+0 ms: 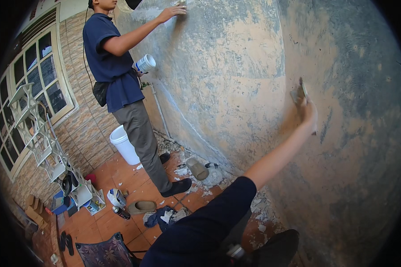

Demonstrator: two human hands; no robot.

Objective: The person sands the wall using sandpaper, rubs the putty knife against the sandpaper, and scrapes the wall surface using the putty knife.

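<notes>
My left hand reaches across to the wall and grips a flat, scraper-like tool, partly blurred. The tool is at the wall surface, just right of a vertical corner line. Around it, the plastered wall shows patchy peach and grey, with scuffed marks. Out of view is my right hand. A small pale object shows below my dark sleeve, too unclear to name.
A co-worker stands at left, one hand on the wall, the other holding a white tub. Behind are a white bucket and a shelf rack. Flakes, clogs, a spray can and a folding chair occupy the tiled floor.
</notes>
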